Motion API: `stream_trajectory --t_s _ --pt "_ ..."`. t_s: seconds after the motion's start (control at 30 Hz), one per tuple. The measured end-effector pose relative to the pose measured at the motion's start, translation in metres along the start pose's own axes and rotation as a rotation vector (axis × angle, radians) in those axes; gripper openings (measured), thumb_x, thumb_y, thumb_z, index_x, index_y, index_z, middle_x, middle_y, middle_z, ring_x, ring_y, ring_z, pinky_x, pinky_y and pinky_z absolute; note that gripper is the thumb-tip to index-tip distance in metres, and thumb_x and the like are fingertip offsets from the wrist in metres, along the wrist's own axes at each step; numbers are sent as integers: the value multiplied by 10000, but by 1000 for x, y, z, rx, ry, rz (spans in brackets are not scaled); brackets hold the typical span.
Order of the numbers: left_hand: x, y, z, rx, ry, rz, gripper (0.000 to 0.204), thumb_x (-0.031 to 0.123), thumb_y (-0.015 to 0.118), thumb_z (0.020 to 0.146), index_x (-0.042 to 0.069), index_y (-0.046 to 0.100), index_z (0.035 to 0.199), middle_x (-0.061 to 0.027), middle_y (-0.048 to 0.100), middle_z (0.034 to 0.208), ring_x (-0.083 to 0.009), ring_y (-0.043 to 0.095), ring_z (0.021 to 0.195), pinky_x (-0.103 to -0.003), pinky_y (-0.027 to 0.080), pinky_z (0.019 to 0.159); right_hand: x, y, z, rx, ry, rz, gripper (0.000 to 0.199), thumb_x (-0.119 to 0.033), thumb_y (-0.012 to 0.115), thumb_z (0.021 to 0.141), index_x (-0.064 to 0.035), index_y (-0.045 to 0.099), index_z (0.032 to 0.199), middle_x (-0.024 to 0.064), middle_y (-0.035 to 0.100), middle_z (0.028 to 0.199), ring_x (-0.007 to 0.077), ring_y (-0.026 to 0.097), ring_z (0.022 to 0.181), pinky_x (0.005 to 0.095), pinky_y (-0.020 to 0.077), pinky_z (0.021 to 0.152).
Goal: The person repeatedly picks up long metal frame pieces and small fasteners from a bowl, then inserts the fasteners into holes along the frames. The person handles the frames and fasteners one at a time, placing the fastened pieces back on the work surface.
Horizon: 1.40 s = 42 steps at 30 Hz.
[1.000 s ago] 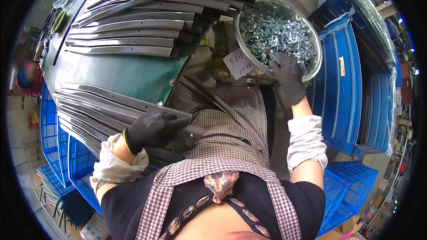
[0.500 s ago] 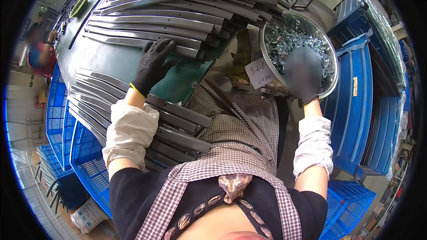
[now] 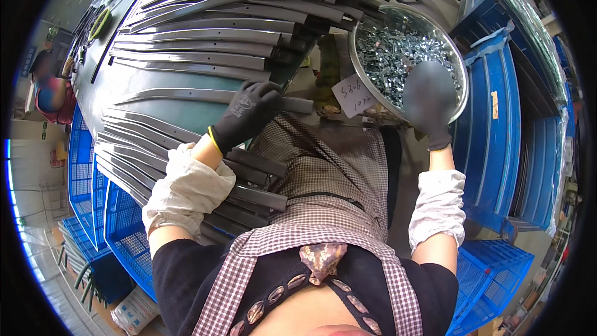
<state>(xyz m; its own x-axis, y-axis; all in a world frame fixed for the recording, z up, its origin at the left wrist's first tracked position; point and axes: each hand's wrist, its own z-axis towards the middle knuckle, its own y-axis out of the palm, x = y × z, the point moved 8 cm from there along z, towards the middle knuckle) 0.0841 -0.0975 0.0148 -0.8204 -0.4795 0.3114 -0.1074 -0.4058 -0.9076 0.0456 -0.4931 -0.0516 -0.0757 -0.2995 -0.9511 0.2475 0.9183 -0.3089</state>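
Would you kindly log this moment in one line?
left hand: holds grey strip | right hand: blurred, at bowl of metal pieces

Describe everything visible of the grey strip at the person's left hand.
The grey strip is long, narrow and metallic-looking, with a glossy surface and a gentle bend, which the fisheye may exaggerate. It runs left to right across the green tabletop, between two groups of similar strips. The dark-gloved left hand has its fingers curled over it toward the right end, which sticks out past the glove. Whether it is lifted or resting is unclear.
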Motion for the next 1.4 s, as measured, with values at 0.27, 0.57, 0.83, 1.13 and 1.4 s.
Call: stream_trajectory --t_s 0.27,0.57,0.83,1.13,1.4 --pt "22 6 -3 -32 30 -119 211 127 754 814 82 656 996 -117 675 1126 -336 645 1050 -436 495 942 -28 33 -52 -5 -79 215 135 -156 654 996 -42 692 1056 -50 612 760 28 501 607 202 424 548" --pt "99 1 -13 -193 -108 -464 416 232 809 811 55 715 1175 -161 704 967 -338 703 850 -401 563 706 -127 149 -155 -304 -629 -125 191 -112 772 877 -44 716 1047 137 702 816 247 697 671 333 539 571" --pt "119 -2 -23 -168 313 6 362 161 687 801 51 693 1146 -57 638 884 -236 659 819 -364 531 701 -77 173 -162 -568 234 446 398 -141 787 895 21 640 1228 20 650 927 71 582 823 243 509 742" --pt "112 2 -20 -101 397 148 519 189 731 745 56 645 1239 -46 632 1024 -232 652 845 -379 523 738 -73 168 -157 -584 206 403 402 -163 790 892 25 641 1215 18 643 944 65 581 850 241 515 773" --pt "41 17 -6 -103 178 37 474 189 729 858 69 594 1297 -119 702 1122 -333 681 995 -436 539 869 -55 152 -123 -314 -242 147 410 -149 755 908 58 628 1238 89 719 1000 107 631 871 289 528 797"
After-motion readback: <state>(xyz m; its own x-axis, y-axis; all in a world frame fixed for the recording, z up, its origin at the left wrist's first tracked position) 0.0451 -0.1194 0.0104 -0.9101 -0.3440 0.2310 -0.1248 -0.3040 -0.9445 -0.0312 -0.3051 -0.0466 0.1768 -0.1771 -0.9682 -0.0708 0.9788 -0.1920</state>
